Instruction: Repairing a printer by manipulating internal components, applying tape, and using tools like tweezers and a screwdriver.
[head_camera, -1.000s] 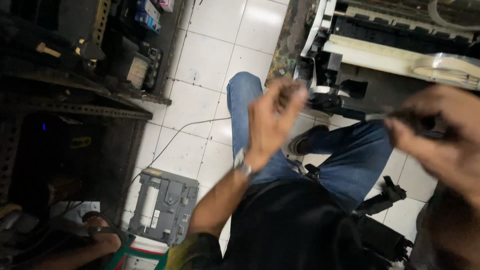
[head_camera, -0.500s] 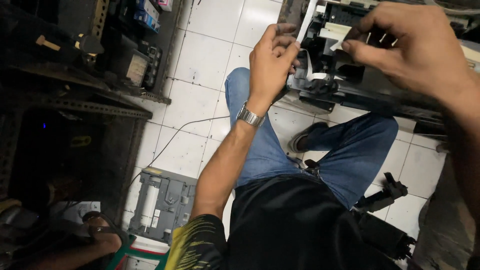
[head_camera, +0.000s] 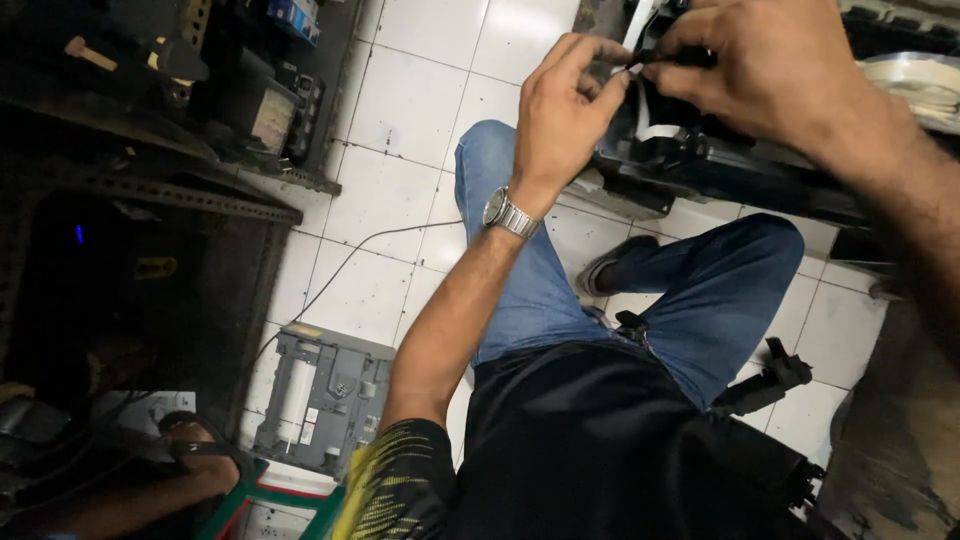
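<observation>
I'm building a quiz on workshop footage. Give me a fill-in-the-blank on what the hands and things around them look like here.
1. The left hand has a silver metal ____ at its wrist.
2. Both hands pinch a thin white flat ribbon cable on the black ____ machine.
3. The right hand lies ____ that machine.
4. The grey metal chassis lies on the white ____ floor.

Missing: wristwatch; plastic; over; tiled

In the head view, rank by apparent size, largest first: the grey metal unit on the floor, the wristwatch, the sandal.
1. Grey metal unit.
2. Sandal; partly hidden, so unsure.
3. Wristwatch on the left hand; smallest, though nearest the camera.
</observation>
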